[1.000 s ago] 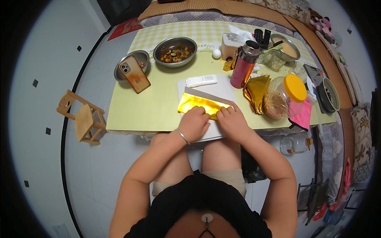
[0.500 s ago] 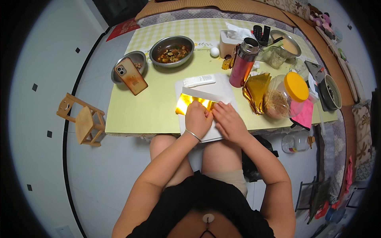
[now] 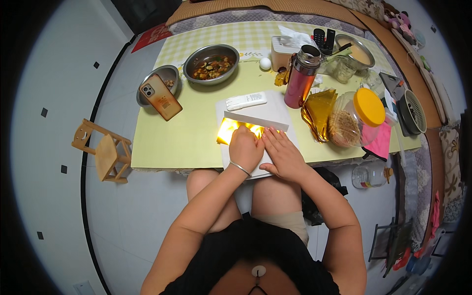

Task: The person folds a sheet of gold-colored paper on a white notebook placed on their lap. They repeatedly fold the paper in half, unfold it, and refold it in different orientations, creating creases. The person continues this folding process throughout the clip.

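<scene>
So the gold foil sheet (image 3: 226, 132) is lying on the white board (image 3: 281, 112) at the near edge of the table (image 3: 169, 145), right in front of the lap; the left hand (image 3: 246, 148) is curled up on it, knuckles on top, and I honestly can't tell whether the fingertips are pinching anything under there; the right hand (image 3: 283, 155) is flat, fingers straight, pressing beside it and clamping nothing that I can see.

My worry is the foil going crooked; it looks thin and slick, so if the left presses harder than the right, I'd expect it to skew or crease off-line; the pale strip (image 3: 258, 121) along the far edge has no finger on it, so it could lift or curl; a nail dragging across could tear it too.

The board reaches the table's near edge, maybe a touch past, so leaning hard could tip or slide it; the white packet (image 3: 247, 101) just beyond the foil would probably ride along.

Off to the right, the pink thermos (image 3: 300, 81) is tall and near the loose gold foil stack (image 3: 318, 115); a careless elbow could, I reckon, topple one onto the other.
</scene>
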Demonstrator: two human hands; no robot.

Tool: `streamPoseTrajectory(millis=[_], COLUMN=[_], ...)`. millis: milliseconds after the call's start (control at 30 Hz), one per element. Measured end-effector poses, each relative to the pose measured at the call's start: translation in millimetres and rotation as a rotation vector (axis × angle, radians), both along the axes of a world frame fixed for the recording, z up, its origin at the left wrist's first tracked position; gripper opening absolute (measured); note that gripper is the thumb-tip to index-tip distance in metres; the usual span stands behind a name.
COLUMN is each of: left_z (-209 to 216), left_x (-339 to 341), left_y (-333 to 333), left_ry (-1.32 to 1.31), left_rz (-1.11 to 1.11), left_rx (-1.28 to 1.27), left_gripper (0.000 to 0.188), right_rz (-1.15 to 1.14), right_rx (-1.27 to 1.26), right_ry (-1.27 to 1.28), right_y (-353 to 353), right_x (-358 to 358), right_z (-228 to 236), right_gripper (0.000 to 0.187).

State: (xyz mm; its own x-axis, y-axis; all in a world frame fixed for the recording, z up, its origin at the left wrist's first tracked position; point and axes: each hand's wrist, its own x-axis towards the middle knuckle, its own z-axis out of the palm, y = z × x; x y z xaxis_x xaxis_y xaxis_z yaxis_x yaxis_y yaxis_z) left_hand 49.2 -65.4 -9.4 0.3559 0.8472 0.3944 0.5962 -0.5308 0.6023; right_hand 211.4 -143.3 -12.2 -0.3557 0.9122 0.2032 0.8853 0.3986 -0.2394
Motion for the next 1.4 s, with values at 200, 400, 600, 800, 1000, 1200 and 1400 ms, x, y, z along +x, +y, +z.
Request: streamPoseTrajectory(millis=[200,400,600,800,1000,1200,1400], left_z=[0.1,14.6,33.6,35.5,26.3,14.7,21.1], left_x=[-1.9,-44.2,-107.2,-120.0,-121.6,-116.5,-90.9], left_y=[-0.7,4.5,32.6,25.7,15.0,28.5,37.4], left_ry=[0.03,0.104,0.204,0.342,0.205,0.043,0.057], left_rz=[-0.052,-0.286,-0.567,-0.671,-0.719,-0.623,-0.469], left_rx=[0.074,0.071,0.36,0.503,0.446,0.07,-0.132], left_gripper=[0.02,0.016,0.03,0.024,0.021,0.012,0.022], right_rz=[0.002,0.08,0.171,0.321,0.276,0.002,-0.26], right_rx=[-0.011,-0.025,-0.097,-0.217,-0.145,0.141,0.254], right_ry=[0.024,0.039,0.115,0.279,0.349,0.527,0.548], right_y=[1.2,-1.1,1.7,14.1,9.5,-4.5,9.5], right_x=[0.7,3.4,13.4,38.4,30.5,-28.0,-60.2], right_z=[2.2,12.3,17.8,24.2,25.8,9.9,6.7], right_gripper=[0.091,0.078,0.067,0.048,0.031,0.015,0.016])
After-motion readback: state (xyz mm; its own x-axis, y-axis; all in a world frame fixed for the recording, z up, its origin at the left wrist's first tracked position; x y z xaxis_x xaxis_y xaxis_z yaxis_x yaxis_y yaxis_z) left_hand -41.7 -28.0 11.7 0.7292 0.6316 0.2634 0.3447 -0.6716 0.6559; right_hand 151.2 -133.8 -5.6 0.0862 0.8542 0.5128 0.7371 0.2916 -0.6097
